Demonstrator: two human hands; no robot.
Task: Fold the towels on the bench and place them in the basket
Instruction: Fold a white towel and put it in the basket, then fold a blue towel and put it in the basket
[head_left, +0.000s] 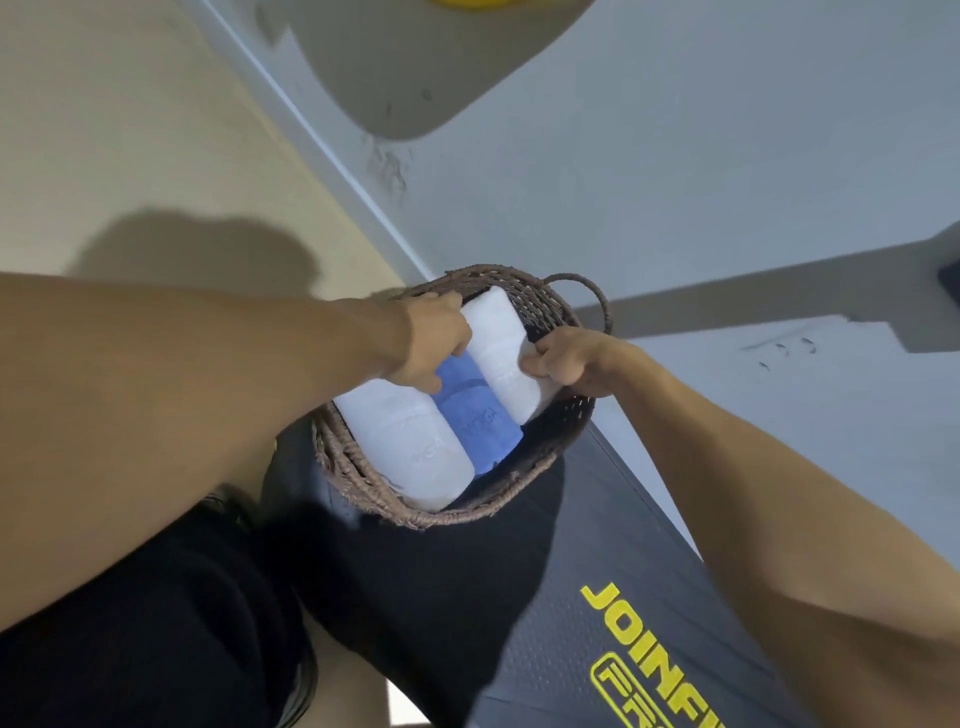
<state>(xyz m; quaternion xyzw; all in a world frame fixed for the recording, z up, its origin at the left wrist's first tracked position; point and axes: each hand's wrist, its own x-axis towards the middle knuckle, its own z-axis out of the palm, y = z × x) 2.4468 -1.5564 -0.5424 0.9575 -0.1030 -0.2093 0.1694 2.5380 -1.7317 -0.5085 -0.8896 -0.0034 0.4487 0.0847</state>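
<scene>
A brown wicker basket (358, 478) stands on the far end of the black bench (587, 587). Inside lie three folded towels side by side: a white one (410, 441) on the left, a blue one (478, 421) in the middle, and a second white towel (501, 348) on the right. My left hand (431, 338) grips the left side of that right-hand white towel, fingers curled down beside it. My right hand (566, 358) pinches its right edge against the basket wall. Both hands hold it partly down in the basket.
The bench carries yellow lettering (654, 654) near me. My legs in black shorts (171, 634) are at lower left. Grey floor (727, 156) lies beyond the basket, a beige mat (130, 130) to the left. The basket handle (592, 296) sticks out at the far right.
</scene>
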